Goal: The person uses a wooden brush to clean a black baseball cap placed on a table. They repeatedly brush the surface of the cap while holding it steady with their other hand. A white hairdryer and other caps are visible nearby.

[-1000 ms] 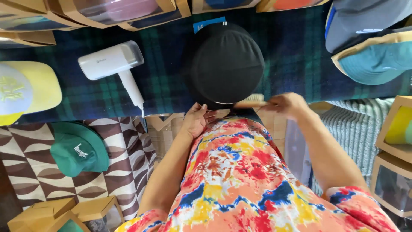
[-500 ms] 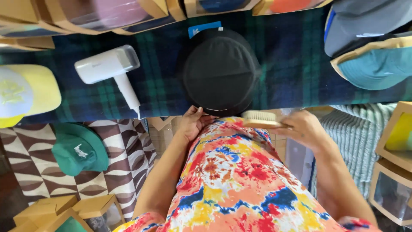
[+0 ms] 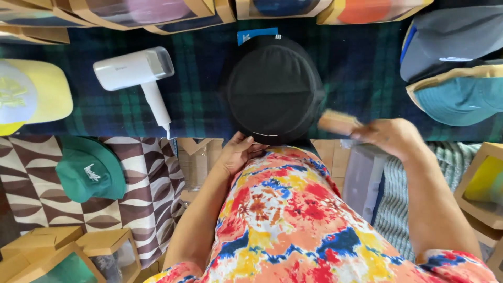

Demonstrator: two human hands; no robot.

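Observation:
A black cap lies crown up on a dark plaid cloth, straight in front of me. My left hand grips its near edge with fingers curled on the rim. My right hand holds a small wooden brush by one end, just right of the cap and off its surface. A blue tag shows at the cap's far edge.
A white handheld steamer lies left of the cap. A yellow cap and a green cap are at the left, teal and grey caps at the right. Cardboard window boxes line the far edge and lower corners.
My right hand has drawn the brush from the cap's near edge out to the right. The left hand has stayed on the cap's rim.

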